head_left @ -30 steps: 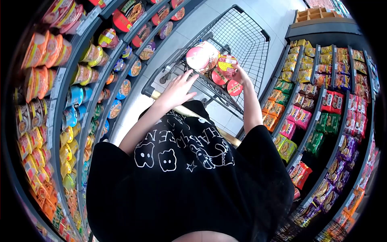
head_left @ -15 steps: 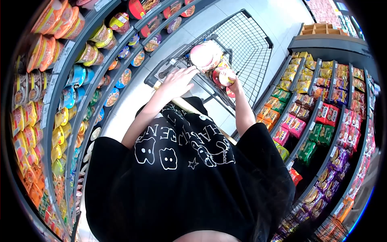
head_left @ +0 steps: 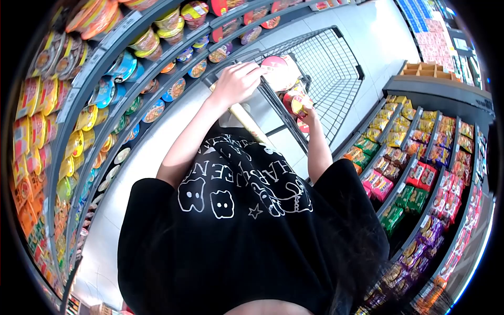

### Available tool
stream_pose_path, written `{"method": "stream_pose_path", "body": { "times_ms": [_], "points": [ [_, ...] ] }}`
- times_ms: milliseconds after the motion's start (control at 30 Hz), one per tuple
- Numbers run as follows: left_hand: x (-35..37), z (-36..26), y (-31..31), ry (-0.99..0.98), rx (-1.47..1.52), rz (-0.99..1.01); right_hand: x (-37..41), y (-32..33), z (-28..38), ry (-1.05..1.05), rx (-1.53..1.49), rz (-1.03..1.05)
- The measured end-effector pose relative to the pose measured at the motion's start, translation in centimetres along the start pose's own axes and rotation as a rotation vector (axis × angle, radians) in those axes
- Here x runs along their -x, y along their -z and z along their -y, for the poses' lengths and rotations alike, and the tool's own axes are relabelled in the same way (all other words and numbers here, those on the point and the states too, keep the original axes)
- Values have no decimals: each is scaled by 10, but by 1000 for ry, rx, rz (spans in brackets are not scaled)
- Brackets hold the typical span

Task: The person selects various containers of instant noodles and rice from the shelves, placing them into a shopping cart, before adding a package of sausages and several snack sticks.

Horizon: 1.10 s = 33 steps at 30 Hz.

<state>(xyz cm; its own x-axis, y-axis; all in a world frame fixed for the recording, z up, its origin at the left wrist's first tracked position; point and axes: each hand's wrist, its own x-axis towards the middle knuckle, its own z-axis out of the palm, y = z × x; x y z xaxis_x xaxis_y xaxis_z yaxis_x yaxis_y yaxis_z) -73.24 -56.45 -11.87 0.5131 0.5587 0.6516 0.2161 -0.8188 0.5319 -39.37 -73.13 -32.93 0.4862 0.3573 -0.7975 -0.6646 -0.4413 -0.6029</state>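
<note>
Left hand [head_left: 239, 83] and right hand [head_left: 311, 113], both closed, forward.

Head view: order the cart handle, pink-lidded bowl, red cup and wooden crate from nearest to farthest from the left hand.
1. cart handle, under the left hand.
2. pink-lidded bowl, just beside, in the cart.
3. red cup, in the right hand.
4. wooden crate, far right, atop the shelf.
</note>
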Motion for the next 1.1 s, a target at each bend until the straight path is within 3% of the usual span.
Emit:
{"method": "stream_pose_path", "body": {
  "times_ms": [67, 100, 133, 167, 200, 233, 300, 367, 433, 567, 600, 667, 700, 867, 1100],
  "points": [
    [0, 8, 8, 4, 18, -65, -21, -2, 1, -55, 103, -57],
    [2, 10, 13, 4, 51, -117, -15, -11, 8, -65, 311, -195],
    [6, 11, 17, 94, 112, -156, -10, -20, 16, 51, 406, -174],
    [8, 15, 21, 108, 163, -283, -19, -18, 17, 225, 218, -141],
    [14, 18, 30, 166, 178, -348, 37, -48, 35, 325, 260, -215],
    [19, 21, 40, 217, 195, -415, 24, -48, 44, 457, 394, -288],
    [26, 37, 65, 266, 60, -546, 58, -69, 64, 626, 300, -150],
    [36, 55, 90, 492, -5, -598, 101, -93, 74, 769, 350, -10],
    [49, 86, 104, 624, -272, -538, 152, -117, 76, 903, 545, 27],
    [46, 150, 121, 534, -850, -273, 195, -140, 60, 922, 649, 50],
    [39, 161, 127, 537, -848, -278, 198, -142, 54, 914, 630, 61],
    [29, 177, 137, 711, -765, -11, 204, -142, 44, 911, 646, 66],
    [23, 185, 141, 728, -767, 19, 199, -138, 41, 922, 652, 99],
    [14, 212, 153, 596, -859, -34, 213, -136, 27, 902, 552, 73],
    [27, 204, 143, 189, -1226, -254, 230, -137, 24, 941, 523, 31]
  ]
}}
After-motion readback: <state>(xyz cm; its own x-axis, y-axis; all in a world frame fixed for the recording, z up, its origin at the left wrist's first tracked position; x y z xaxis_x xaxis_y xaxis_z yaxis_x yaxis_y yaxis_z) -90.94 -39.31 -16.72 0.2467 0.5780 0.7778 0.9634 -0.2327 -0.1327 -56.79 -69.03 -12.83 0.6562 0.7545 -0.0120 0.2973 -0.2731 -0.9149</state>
